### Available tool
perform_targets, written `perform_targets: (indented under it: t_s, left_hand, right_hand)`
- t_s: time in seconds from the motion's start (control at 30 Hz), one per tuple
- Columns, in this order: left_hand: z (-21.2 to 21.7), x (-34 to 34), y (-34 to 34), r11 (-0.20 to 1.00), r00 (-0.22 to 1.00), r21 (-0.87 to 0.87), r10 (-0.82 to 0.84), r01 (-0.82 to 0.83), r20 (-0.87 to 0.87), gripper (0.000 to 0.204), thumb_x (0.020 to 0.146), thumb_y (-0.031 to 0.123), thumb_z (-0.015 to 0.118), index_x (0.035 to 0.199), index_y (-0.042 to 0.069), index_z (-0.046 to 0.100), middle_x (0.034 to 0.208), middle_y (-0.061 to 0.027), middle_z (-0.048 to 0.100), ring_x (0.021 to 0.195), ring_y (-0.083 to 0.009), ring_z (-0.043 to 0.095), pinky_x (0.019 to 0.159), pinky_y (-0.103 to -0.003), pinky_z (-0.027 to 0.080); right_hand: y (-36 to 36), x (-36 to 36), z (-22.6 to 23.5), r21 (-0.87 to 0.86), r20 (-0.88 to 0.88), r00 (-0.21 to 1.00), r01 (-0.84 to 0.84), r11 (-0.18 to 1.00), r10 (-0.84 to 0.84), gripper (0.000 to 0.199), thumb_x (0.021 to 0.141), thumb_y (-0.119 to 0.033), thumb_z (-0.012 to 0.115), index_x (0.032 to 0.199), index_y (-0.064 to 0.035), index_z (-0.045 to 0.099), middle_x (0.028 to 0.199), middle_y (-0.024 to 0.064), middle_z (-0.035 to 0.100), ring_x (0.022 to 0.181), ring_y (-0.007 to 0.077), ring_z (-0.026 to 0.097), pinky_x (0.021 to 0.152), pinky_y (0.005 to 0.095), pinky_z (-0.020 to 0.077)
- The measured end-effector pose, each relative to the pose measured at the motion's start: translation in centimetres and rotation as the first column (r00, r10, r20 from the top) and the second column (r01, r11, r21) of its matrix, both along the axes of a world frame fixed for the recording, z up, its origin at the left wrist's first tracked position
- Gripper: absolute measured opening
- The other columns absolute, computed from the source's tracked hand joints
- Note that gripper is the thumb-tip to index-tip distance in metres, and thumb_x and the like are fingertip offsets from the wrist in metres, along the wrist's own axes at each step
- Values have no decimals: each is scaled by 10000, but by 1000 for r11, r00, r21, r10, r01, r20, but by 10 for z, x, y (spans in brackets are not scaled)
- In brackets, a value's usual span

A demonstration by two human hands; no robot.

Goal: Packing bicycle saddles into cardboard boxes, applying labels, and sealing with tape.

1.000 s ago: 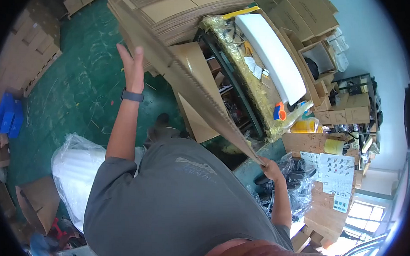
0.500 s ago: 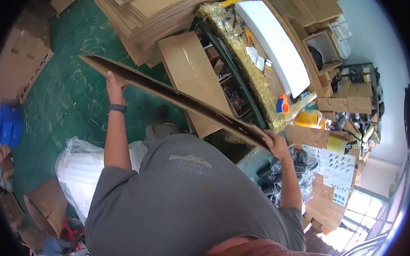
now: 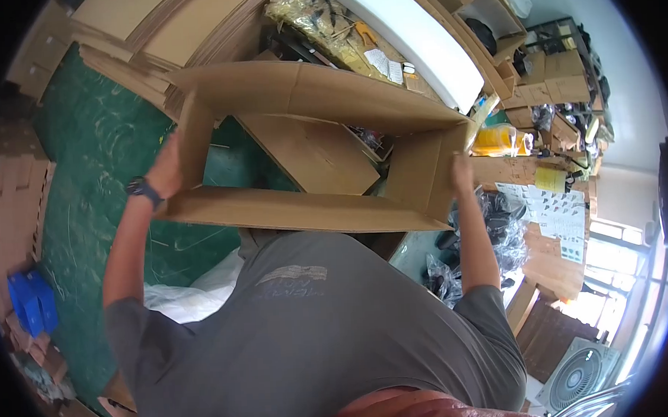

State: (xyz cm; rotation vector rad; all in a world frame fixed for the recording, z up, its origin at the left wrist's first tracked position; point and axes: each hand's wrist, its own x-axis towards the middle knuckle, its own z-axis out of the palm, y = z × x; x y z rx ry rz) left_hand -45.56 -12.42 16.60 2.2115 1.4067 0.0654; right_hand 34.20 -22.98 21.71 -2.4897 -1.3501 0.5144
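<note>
A long cardboard box (image 3: 297, 210) is held in front of my body, squared out into a rectangle. Through its middle I see straight down to the floor, so neither end of it is closed over. My left hand (image 3: 167, 167) grips the left short wall, a dark watch on that wrist. On the opposite short wall my right hand (image 3: 463, 174) holds on, its fingers partly blurred. Below the box, seen through it, lies a flat brown cardboard carton (image 3: 309, 154).
Flat cardboard sheets (image 3: 127, 76) are stacked at the far left. Beyond the box stands a bench (image 3: 318, 23) covered in yellowish film, with a long white foam block (image 3: 416, 41). Plastic-wrapped dark items (image 3: 502, 220) lie at right. A blue bin (image 3: 32, 304) sits far left, a fan (image 3: 580, 377) lower right.
The cardboard, folded flat and tilted half a second ago, has opened out into a rectangular box. My left hand has come lower and nearer; my right hand has risen slightly.
</note>
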Motion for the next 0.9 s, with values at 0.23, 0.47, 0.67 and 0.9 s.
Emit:
perform_targets:
  t_s: [0.23, 0.47, 0.67, 0.9]
  left_hand:
    - [33, 92, 73, 849, 830, -405, -472, 338, -298, 1200, 790, 863, 621, 1636, 63, 334, 1681, -418, 48, 1529, -650, 108, 1274, -605, 186]
    - [64, 87, 44, 584, 803, -575, -539, 573, 253, 1012, 774, 653, 841, 1449, -48, 563, 1432, -275, 580, 1296, -377, 588, 1134, -434, 458]
    - [50, 142, 109, 948, 951, -67, -310, 310, 15, 820, 681, 425, 924, 1345, 31, 644, 1222, -177, 705, 1190, -355, 642, 1040, -453, 501]
    - [0, 198, 31, 876, 999, 482, 10, 16, -52, 1131, 717, 349, 930, 1600, 16, 308, 1660, -303, 283, 1570, -510, 197, 1258, -642, 213]
  right_hand:
    - [-28, -130, -94, -677, 157, 987, 96, 730, 17, 1114, 936, -701, 589, 1708, -168, -12, 1716, 349, 61, 1544, 644, 42, 1203, 728, 222]
    - [36, -103, -31, -779, 58, 956, -137, 611, 289, 963, 902, -584, 700, 1675, -224, 253, 1628, 233, 398, 1304, 495, 572, 1060, 537, 505]
    - [123, -184, 88, 350, 572, 762, -562, 749, 304, 546, 847, -293, 824, 1357, -196, 655, 1117, 109, 730, 1015, 341, 702, 898, 496, 555]
    - [63, -150, -2, 348, 586, 747, -581, 735, 313, 387, 919, -166, 677, 1288, -57, 638, 1262, 141, 716, 1142, 326, 690, 1058, 463, 525]
